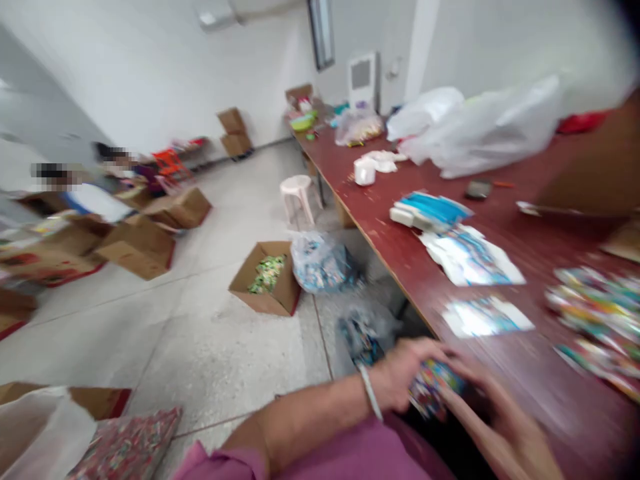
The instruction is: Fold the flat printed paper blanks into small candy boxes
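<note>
A small packet with a colourful print [434, 388] is held between my two hands, close to my body at the table's edge. My left hand [400, 373], with a pale band at the wrist, is closed round its left side. On the other side, my right hand [493, 407] grips it with the thumb across the front. Motion blur hides the packet's exact kind. Flat white and blue printed pieces [487, 317] lie on the dark red table [370, 220] just beyond my hands. To the right is a pile of shiny multicoloured wrapped pieces [600, 307].
Below the table's left edge stand clear bags [320, 263] of blue packets and an open carton [245, 287] with green packets. A white stool [296, 190] is beyond them. Two people sit among cartons [140, 247] at far left. White plastic bags [490, 127] lie on the table's far side.
</note>
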The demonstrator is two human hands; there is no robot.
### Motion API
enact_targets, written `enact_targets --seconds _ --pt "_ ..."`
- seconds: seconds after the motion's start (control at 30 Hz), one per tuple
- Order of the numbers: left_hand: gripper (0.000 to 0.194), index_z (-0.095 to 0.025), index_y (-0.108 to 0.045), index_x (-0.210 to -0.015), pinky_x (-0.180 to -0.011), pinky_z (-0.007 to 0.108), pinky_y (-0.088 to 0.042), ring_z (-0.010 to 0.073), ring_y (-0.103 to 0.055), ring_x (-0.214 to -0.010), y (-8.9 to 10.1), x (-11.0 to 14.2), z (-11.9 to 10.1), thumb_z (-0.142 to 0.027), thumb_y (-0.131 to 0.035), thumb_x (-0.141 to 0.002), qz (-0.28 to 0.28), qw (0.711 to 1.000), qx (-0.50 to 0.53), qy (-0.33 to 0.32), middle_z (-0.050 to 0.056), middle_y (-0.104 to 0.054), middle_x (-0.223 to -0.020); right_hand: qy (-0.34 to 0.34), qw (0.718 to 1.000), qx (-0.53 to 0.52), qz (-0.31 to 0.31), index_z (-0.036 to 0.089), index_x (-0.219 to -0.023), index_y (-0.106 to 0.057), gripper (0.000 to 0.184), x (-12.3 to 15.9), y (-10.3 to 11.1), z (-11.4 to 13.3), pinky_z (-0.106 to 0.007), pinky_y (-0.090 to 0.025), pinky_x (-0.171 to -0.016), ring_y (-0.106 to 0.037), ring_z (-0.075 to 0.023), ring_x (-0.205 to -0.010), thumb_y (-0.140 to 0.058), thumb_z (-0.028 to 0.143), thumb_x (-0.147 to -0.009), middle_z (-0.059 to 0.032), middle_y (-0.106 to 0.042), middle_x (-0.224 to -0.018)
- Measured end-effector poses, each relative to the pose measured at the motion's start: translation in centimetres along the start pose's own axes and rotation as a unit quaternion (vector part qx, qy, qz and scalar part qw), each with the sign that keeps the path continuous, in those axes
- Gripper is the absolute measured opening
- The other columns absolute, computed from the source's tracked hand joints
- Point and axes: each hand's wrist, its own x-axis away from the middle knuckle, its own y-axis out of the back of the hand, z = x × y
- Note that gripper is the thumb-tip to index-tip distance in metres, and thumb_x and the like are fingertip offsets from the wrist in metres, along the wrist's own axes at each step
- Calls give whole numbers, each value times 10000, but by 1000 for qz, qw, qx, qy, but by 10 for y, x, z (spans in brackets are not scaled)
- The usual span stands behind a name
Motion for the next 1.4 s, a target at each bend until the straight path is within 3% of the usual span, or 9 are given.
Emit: enact_targets --seconds 0.23,0.5,0.63,0.73,0.8,1.0,1.17,1.3,1.4 --pt "498 -175 -674 -1125 -558 263 -516 150 -631 -610 50 1 -63 -527 -593 -783 -202 943 -170 -204 40 -693 -803 -169 980 -44 -90 305 -1266 -622 450 -7 37 22 -290 -523 -692 -629 -174 -805 -725 492 -870 -28 -659 -955" --pt "499 -149 -673 -1167 -1002 424 -452 280 -610 -1132 109 -16 -24 -512 -610 -831 -268 869 -333 -251 142 -675 -1211 -197 969 -105 -107 256 -1106 -698 357 6 45 20 -275 -506 -648 -621 -163 -716 -766 479 -836 -18 -703 -834" --pt "438 -212 -646 -1257 -1100 413 -358 255 -544 -1203 68 -27 -32 -414 -630 -869 -209 802 -453 -329 91 -633 -1291 -209 963 -117 -124 239 -1073 -700 377 3 42 16 -297 -526 -673 -640 -178 -730 -773 501 -811 -18 -712 -817" --pt "446 -201 -614 -1307 -1086 428 -347 274 -515 -1201 15 -49 -43 -443 -570 -935 -144 646 -652 -369 116 -622 -1292 -217 960 -106 -145 218 -1034 -714 402 -1 44 12 -309 -526 -671 -645 -192 -759 -777 525 -783 -44 -729 -879" --pt "505 -170 -623 -1273 -1039 470 -358 324 -498 -1182 -15 -69 -50 -509 -619 -899 -154 587 -726 -325 161 -609 -1263 -227 955 -103 -162 204 -1010 -722 419 -2 45 9 -304 -515 -654 -637 -193 -768 -786 535 -761 -61 -732 -928" --pt "294 -196 -630 -855 -870 391 -411 298 -556 -1019 -41 -103 -67 -404 -798 -733 -147 658 -701 -232 79 -636 -945 -244 935 -165 -197 191 -1033 -693 468 -3 49 3 -292 -506 -589 -588 -167 -680 -817 519 -722 -42 -681 -853" --pt "306 -196 -536 -782 -607 229 -404 126 -540 -652 -32 -62 -57 -408 -756 -770 -51 753 -619 -215 -35 -579 -710 -219 906 -245 -266 260 -1230 -584 620 -20 47 12 -269 -529 -592 -647 -196 -859 -833 505 -718 -66 -657 -1189" --pt "405 -173 -578 -872 -612 215 -440 108 -581 -653 -25 -14 -37 -415 -842 -685 96 927 -360 -32 -12 -636 -782 -175 920 -292 -193 224 -1016 -657 372 -29 43 23 -281 -521 -633 -612 -173 -729 -795 483 -788 -17 -687 -860" --pt "523 -146 -647 -1040 -707 288 -519 187 -693 -760 -24 7 -27 -441 -856 -661 234 930 -246 141 88 -714 -951 -161 943 -279 -85 234 -1030 -670 314 -25 40 32 -257 -476 -596 -570 -141 -653 -737 488 -858 8 -659 -803"
